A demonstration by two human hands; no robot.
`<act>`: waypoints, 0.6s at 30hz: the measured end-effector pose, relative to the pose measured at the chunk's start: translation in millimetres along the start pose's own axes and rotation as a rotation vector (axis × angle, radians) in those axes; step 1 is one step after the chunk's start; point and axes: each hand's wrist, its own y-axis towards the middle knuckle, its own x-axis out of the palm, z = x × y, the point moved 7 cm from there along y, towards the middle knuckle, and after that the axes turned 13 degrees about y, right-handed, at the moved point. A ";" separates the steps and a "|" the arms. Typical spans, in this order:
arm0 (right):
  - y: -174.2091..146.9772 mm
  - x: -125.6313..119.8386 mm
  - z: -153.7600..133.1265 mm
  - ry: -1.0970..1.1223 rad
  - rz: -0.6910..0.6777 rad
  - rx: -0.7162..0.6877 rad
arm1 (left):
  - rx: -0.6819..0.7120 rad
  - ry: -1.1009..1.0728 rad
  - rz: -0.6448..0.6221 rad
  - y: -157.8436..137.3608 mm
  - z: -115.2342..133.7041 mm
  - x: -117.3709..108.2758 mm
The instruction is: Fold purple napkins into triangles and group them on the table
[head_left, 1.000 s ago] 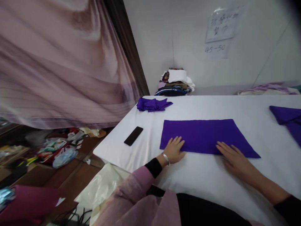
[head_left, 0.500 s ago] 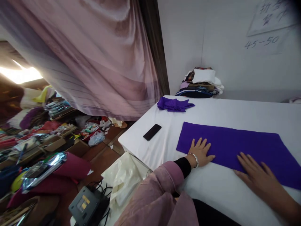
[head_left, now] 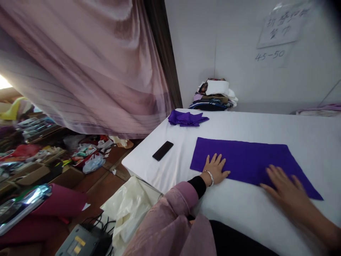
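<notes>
A purple cloth point(head_left: 247, 156), folded into a long flat band, lies on the white-covered table point(head_left: 239, 128). My left hand point(head_left: 215, 170) rests palm down with spread fingers on its near edge, towards the left end; a silver bracelet circles the wrist. Farther right, my right hand point(head_left: 283, 186) lies over the near edge of the cloth, fingers stretched out and slightly blurred. Neither hand grips anything. At the table's far left corner sits a second purple cloth point(head_left: 188, 118), crumpled in a loose heap.
A black phone point(head_left: 163, 150) lies left of the cloth. Behind the table stands a stack of folded clothes point(head_left: 214, 95) against the wall. A pink curtain point(head_left: 114, 71) hangs at left, above a cluttered floor. A grey device point(head_left: 82, 241) with cables stands low in front.
The view has turned right, so everything sits farther left. My right hand has moved rightward along the cloth; my left hand stays at the same spot on it.
</notes>
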 end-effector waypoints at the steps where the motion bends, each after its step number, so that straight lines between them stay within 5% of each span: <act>1: 12.8 8.3 -26.9 0.007 -0.037 -0.062 | -0.002 0.002 0.000 0.1 0.0 -0.4; 4: 45.2 32.1 -91.6 0.058 -0.109 -0.206 | -0.009 0.016 -0.005 0.5 -0.4 -1.0; 7: 61.5 50.8 -108.6 0.085 -0.161 -0.225 | -0.006 0.020 0.004 0.8 -1.2 -1.8; 10: 58.4 50.6 -69.9 0.050 -0.136 -0.155 | -0.004 0.012 0.008 0.6 -2.6 -1.2; 14: 28.8 21.5 28.8 -0.052 -0.028 -0.010 | 0.003 -0.011 0.012 0.8 -1.7 1.7; 18: 1.5 -2.0 78.9 -0.110 0.050 -0.074 | 0.014 -0.042 -0.013 5.2 -3.9 3.3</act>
